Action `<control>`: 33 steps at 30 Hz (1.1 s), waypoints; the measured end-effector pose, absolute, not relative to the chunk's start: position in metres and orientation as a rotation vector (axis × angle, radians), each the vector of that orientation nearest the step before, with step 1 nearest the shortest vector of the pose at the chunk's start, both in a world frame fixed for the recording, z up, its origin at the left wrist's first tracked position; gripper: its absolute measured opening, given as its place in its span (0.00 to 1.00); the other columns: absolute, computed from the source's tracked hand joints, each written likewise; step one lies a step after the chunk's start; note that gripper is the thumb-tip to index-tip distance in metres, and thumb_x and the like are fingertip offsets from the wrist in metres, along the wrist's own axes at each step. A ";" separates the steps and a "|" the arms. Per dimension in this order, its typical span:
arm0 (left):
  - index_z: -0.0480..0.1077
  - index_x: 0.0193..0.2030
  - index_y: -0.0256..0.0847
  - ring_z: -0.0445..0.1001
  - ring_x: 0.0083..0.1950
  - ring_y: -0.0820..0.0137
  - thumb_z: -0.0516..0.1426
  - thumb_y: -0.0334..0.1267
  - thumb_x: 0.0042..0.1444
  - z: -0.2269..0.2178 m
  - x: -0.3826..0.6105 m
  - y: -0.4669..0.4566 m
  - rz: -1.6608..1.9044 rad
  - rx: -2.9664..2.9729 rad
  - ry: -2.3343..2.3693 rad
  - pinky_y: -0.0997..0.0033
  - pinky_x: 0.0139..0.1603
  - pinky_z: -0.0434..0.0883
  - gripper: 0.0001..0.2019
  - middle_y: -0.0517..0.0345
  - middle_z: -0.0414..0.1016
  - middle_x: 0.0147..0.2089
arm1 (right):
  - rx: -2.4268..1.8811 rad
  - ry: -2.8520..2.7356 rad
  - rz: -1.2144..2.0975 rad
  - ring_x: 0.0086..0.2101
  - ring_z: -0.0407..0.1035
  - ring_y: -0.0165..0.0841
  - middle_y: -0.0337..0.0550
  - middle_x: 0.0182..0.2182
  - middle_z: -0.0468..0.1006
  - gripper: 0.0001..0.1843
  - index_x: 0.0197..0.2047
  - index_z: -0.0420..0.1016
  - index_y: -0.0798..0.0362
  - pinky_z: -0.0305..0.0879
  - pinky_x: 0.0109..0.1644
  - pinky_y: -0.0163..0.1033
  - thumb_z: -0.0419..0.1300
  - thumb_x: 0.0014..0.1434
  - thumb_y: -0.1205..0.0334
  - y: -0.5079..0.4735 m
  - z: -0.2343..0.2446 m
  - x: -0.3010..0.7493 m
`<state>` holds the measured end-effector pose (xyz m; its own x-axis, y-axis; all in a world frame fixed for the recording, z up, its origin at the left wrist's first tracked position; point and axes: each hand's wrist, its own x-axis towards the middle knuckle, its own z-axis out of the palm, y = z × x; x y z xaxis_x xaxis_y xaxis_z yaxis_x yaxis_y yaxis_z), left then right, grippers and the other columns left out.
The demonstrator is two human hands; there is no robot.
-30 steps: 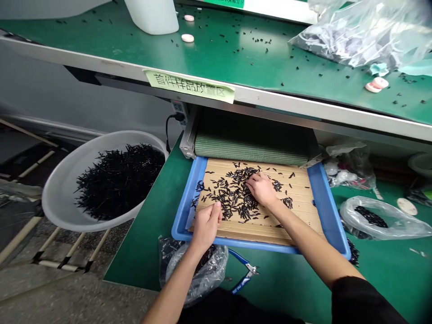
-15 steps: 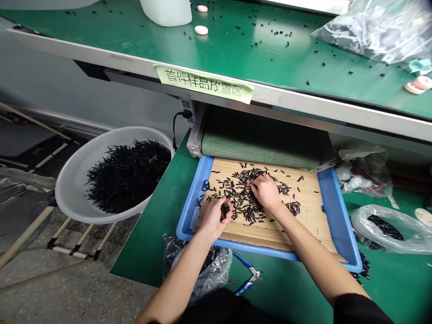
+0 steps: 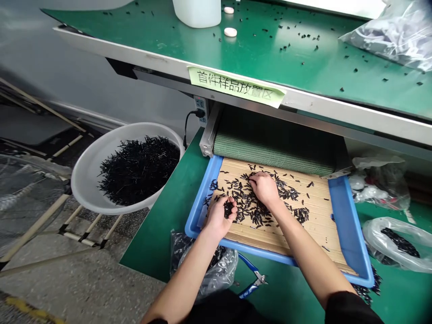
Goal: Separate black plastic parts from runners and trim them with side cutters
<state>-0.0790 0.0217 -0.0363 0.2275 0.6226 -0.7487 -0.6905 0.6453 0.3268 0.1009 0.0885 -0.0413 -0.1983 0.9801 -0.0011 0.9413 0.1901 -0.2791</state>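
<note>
A blue tray [image 3: 344, 216] lined with tan corrugated card holds a scatter of small black pins [image 3: 290, 194]. My left hand [image 3: 221, 215] hovers over the tray's near left corner, palm turned up and fingers curled round a small bunch of black pins. My right hand [image 3: 265, 188] lies palm down on the middle of the pile, fingers bent and pressed into the pins. A white basin [image 3: 87, 180] heaped with the same black pins stands to the left, off the bench edge.
A green ribbed belt [image 3: 270, 150] feeds the tray from under a green shelf [image 3: 270, 49]. Blue-handled cutters [image 3: 253, 279] and a bag of pins [image 3: 216, 270] lie at the near edge. More plastic bags [image 3: 394, 240] sit right. A fan guard [image 3: 20, 198] stands at left.
My left hand turned palm up and closed round a bunch of pins gathered from the tray's left side. My right hand shifted slightly over the pile. The camera view swung left.
</note>
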 end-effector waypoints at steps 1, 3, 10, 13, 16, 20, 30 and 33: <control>0.67 0.36 0.35 0.62 0.23 0.81 0.55 0.43 0.67 -0.036 -0.079 0.021 0.912 -0.086 0.987 0.83 0.17 0.56 0.12 0.64 0.66 0.29 | -1.856 -2.302 0.324 0.46 0.70 0.42 0.50 0.43 0.79 0.14 0.44 0.82 0.51 0.67 0.47 0.42 0.53 0.68 0.62 0.091 -0.044 0.102; 0.67 0.36 0.35 0.62 0.23 0.81 0.55 0.43 0.67 -0.036 -0.080 0.021 0.926 -0.097 0.984 0.83 0.17 0.56 0.12 0.64 0.66 0.29 | -1.849 -2.336 0.305 0.45 0.69 0.43 0.50 0.41 0.79 0.14 0.41 0.81 0.50 0.67 0.43 0.41 0.53 0.68 0.62 0.093 -0.047 0.102; 0.68 0.39 0.35 0.65 0.25 0.80 0.56 0.42 0.66 -0.037 -0.080 0.021 0.973 -0.139 1.012 0.82 0.20 0.62 0.11 0.63 0.68 0.31 | -1.882 -2.235 0.292 0.43 0.68 0.42 0.50 0.40 0.76 0.09 0.41 0.75 0.53 0.67 0.45 0.43 0.54 0.67 0.62 0.077 -0.040 0.098; 0.70 0.42 0.35 0.68 0.28 0.78 0.57 0.41 0.66 -0.041 -0.079 0.022 1.008 -0.166 1.049 0.79 0.24 0.67 0.10 0.61 0.70 0.34 | -1.663 -2.159 0.509 0.41 0.68 0.38 0.47 0.39 0.76 0.08 0.41 0.73 0.53 0.66 0.48 0.41 0.54 0.68 0.60 0.062 -0.027 0.083; 0.70 0.44 0.35 0.68 0.28 0.78 0.56 0.42 0.66 -0.046 -0.081 0.024 1.061 -0.200 1.071 0.78 0.25 0.68 0.11 0.60 0.71 0.35 | -1.384 -2.241 0.728 0.41 0.69 0.35 0.44 0.40 0.76 0.10 0.44 0.75 0.51 0.67 0.48 0.39 0.53 0.70 0.59 0.054 -0.018 0.063; 0.69 0.43 0.35 0.65 0.26 0.80 0.56 0.43 0.66 -0.048 -0.086 0.022 1.126 -0.237 1.080 0.79 0.23 0.66 0.11 0.62 0.69 0.33 | -1.543 -2.393 0.501 0.43 0.68 0.39 0.48 0.41 0.77 0.14 0.45 0.78 0.51 0.67 0.49 0.41 0.51 0.70 0.60 0.069 -0.028 0.045; 0.69 0.41 0.35 0.67 0.26 0.80 0.56 0.39 0.66 -0.039 -0.087 0.028 1.214 -0.298 1.116 0.81 0.23 0.66 0.08 0.62 0.70 0.33 | -1.310 -2.457 0.598 0.46 0.68 0.36 0.45 0.45 0.76 0.14 0.49 0.76 0.51 0.67 0.53 0.40 0.51 0.71 0.56 0.052 -0.011 0.035; 0.66 0.36 0.35 0.63 0.22 0.82 0.54 0.36 0.67 -0.034 -0.086 0.030 1.167 -0.296 1.082 0.83 0.18 0.60 0.09 0.65 0.66 0.29 | -1.285 -2.446 0.576 0.53 0.66 0.37 0.47 0.53 0.75 0.21 0.58 0.73 0.52 0.63 0.61 0.43 0.46 0.72 0.52 0.046 -0.010 0.057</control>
<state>-0.0862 0.0304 -0.0345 -0.0134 0.5919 -0.8059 -0.8482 0.4200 0.3226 0.0567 0.0456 -0.0102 -0.5450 0.8335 0.0908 0.7053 0.5144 -0.4878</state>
